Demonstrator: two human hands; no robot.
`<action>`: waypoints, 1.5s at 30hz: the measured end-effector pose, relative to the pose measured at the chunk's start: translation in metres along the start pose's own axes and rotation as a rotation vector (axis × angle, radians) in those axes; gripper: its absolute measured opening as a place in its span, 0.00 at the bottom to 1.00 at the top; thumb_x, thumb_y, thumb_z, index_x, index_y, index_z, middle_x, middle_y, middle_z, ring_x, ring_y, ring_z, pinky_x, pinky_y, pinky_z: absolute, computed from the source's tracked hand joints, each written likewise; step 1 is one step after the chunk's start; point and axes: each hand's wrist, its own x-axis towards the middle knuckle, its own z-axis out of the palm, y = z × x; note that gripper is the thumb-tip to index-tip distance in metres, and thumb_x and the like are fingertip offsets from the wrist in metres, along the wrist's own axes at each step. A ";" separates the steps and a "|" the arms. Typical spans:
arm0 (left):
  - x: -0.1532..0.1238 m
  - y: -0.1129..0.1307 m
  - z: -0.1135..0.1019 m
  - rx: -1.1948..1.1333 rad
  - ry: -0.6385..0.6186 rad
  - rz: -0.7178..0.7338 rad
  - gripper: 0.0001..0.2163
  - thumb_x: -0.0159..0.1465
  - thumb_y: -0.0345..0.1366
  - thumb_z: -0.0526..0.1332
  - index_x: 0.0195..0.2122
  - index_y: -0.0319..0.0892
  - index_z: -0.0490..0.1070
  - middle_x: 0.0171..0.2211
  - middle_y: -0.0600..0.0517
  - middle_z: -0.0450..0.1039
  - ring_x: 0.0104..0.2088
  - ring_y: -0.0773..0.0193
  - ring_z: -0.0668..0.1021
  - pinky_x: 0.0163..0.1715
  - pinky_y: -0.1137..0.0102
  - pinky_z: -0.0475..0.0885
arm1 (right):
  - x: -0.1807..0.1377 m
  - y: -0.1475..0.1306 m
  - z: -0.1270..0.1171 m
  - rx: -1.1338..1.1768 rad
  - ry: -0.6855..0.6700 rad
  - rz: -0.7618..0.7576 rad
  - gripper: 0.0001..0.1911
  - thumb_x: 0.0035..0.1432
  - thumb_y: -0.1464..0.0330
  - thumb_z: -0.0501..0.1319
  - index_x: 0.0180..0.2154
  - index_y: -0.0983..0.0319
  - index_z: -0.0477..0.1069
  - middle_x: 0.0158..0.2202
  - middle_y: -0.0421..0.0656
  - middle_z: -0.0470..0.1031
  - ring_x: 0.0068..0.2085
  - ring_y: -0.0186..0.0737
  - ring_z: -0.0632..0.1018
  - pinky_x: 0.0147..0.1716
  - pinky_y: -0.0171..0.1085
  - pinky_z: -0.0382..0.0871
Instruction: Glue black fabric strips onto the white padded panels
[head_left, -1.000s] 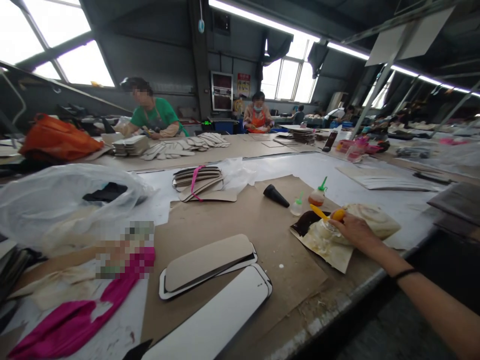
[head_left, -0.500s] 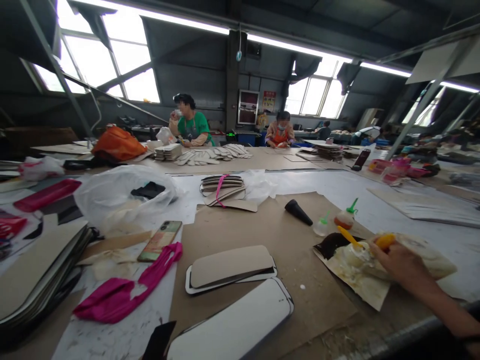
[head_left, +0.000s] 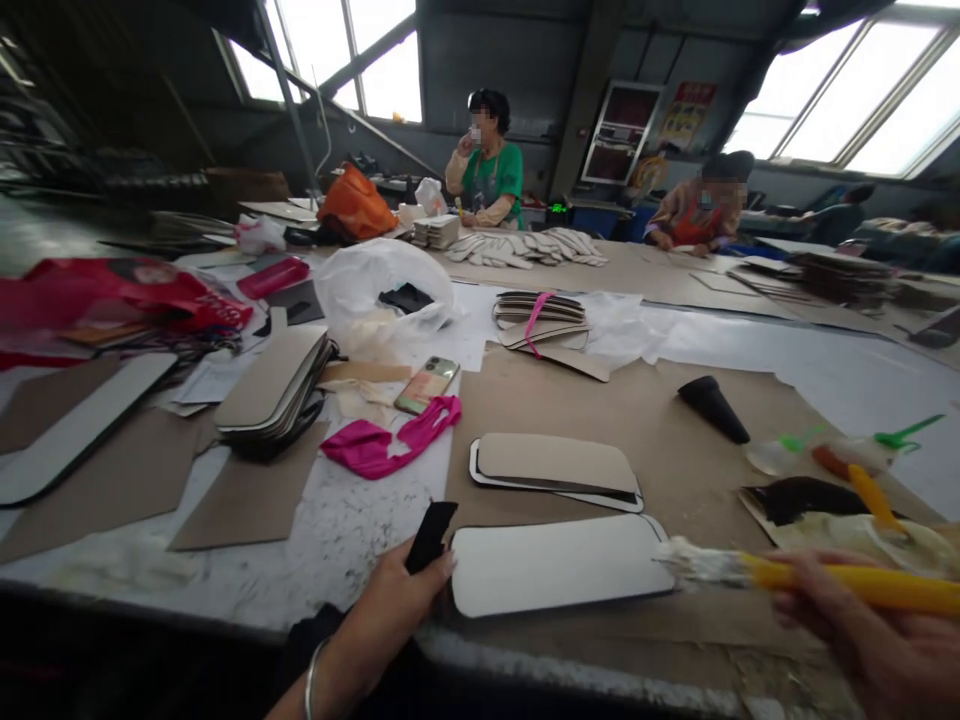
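A white rounded panel (head_left: 555,565) with a dark edge lies on brown card near me. At its left end, my left hand (head_left: 390,600) pinches a short black strip (head_left: 433,535), which sticks up from between thumb and fingers. My right hand (head_left: 847,620) grips a glue brush (head_left: 765,570) by its yellow handle. Whitish glue coats the bristles, which reach the panel's right end. Just behind lies a pair of rounded panels (head_left: 555,462), beige over white. On the right, a second yellow handle (head_left: 874,500) stands in a glue-smeared container (head_left: 911,545).
Small bottles with green nozzles, one of them clear (head_left: 772,455), and a black cone (head_left: 712,408) lie back right. A phone (head_left: 427,385), a magenta cloth band (head_left: 390,445) and a panel stack (head_left: 274,385) are at left. Two people sit across the table.
The view has swung left and down. My right hand has brought the brush from the glue container to the panel's right end. My left hand has come into view with the black strip.
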 end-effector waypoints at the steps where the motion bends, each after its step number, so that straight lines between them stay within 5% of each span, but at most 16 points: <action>1: -0.001 0.001 -0.002 0.004 -0.018 -0.003 0.14 0.49 0.46 0.61 0.25 0.39 0.67 0.15 0.60 0.59 0.17 0.72 0.59 0.17 0.75 0.52 | -0.018 -0.021 0.029 0.027 -0.069 0.034 0.14 0.48 0.52 0.61 0.34 0.51 0.70 0.30 0.45 0.75 0.28 0.44 0.77 0.28 0.41 0.75; 5: -0.002 0.001 -0.008 0.019 -0.111 -0.005 0.11 0.52 0.44 0.60 0.24 0.40 0.65 0.16 0.59 0.61 0.17 0.72 0.59 0.17 0.74 0.53 | -0.068 -0.083 0.124 0.230 -0.281 -0.110 0.14 0.50 0.54 0.61 0.32 0.58 0.70 0.21 0.39 0.71 0.25 0.39 0.75 0.28 0.37 0.73; 9: 0.004 -0.006 -0.013 -0.004 -0.181 0.007 0.10 0.52 0.42 0.60 0.25 0.40 0.66 0.17 0.58 0.64 0.17 0.71 0.60 0.18 0.74 0.54 | -0.083 -0.089 0.163 0.284 -0.324 -0.101 0.13 0.51 0.56 0.61 0.31 0.60 0.68 0.23 0.39 0.70 0.23 0.37 0.73 0.24 0.36 0.71; 24: 0.008 -0.009 -0.018 0.006 -0.242 0.053 0.10 0.53 0.42 0.59 0.25 0.40 0.66 0.17 0.55 0.66 0.20 0.68 0.65 0.22 0.72 0.59 | -0.101 -0.091 0.169 0.102 -0.217 -0.154 0.11 0.52 0.58 0.60 0.32 0.58 0.68 0.25 0.39 0.69 0.25 0.38 0.72 0.24 0.36 0.68; 35: 0.005 -0.016 -0.008 -0.017 -0.074 0.004 0.15 0.46 0.48 0.63 0.25 0.39 0.69 0.13 0.57 0.66 0.15 0.70 0.60 0.18 0.73 0.54 | -0.059 -0.055 0.114 -0.413 0.096 -0.698 0.06 0.58 0.67 0.55 0.32 0.61 0.67 0.29 0.43 0.72 0.33 0.39 0.75 0.34 0.35 0.70; 45: 0.012 -0.029 -0.009 0.002 -0.025 0.005 0.21 0.42 0.54 0.65 0.25 0.39 0.70 0.12 0.56 0.66 0.14 0.68 0.62 0.16 0.72 0.54 | -0.048 -0.048 0.097 -0.585 0.208 -0.921 0.05 0.58 0.73 0.55 0.38 0.62 0.66 0.33 0.45 0.72 0.36 0.39 0.76 0.40 0.37 0.71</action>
